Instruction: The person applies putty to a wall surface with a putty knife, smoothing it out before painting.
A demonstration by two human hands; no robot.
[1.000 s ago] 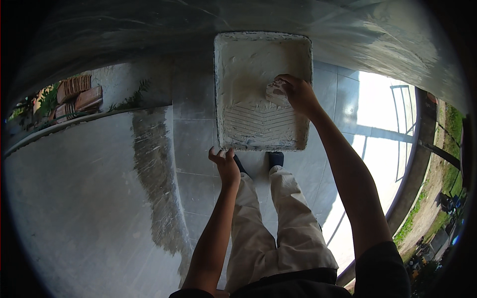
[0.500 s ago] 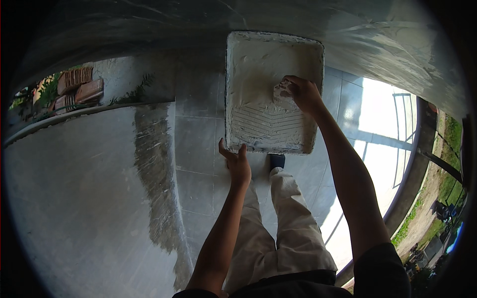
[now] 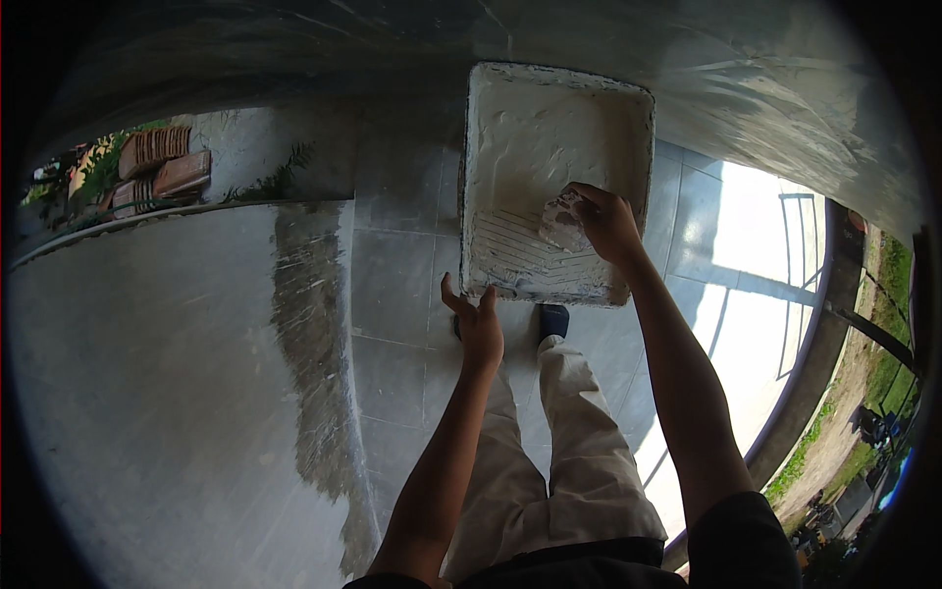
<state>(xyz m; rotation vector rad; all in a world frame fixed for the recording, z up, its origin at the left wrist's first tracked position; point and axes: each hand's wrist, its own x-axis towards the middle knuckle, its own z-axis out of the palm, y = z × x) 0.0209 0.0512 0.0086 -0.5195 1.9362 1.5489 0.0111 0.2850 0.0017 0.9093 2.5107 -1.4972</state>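
Observation:
A rectangular paint tray [image 3: 643, 147], coated in thick off-white paint, is in front of me with a ribbed slope at its near end. My left hand [image 3: 479, 324] grips its near left corner, the thumb at the rim and a finger stretched along the outside; the fingers underneath are hidden. Inside the tray, my right hand [image 3: 606, 224] pinches a paint-smeared pad [image 3: 562, 224] with pinkish-brown patches; its exact kind is unclear. The pad is over the upper part of the ribbed slope, and its lower side cannot be made out.
Beyond the tray rises a glossy grey wall [image 3: 392, 49]. To the left is a pale slab [image 3: 177, 344] with a rough dark strip [image 3: 309, 344]; stacked clay tiles [image 3: 162, 162] lie behind it. Grey floor tiles [image 3: 392, 324] extend under my feet, with sunlight at right.
The paint tray has shifted slightly right in view, along with my left hand. My right hand has drawn the pad a little nearer, down onto the ribbed part.

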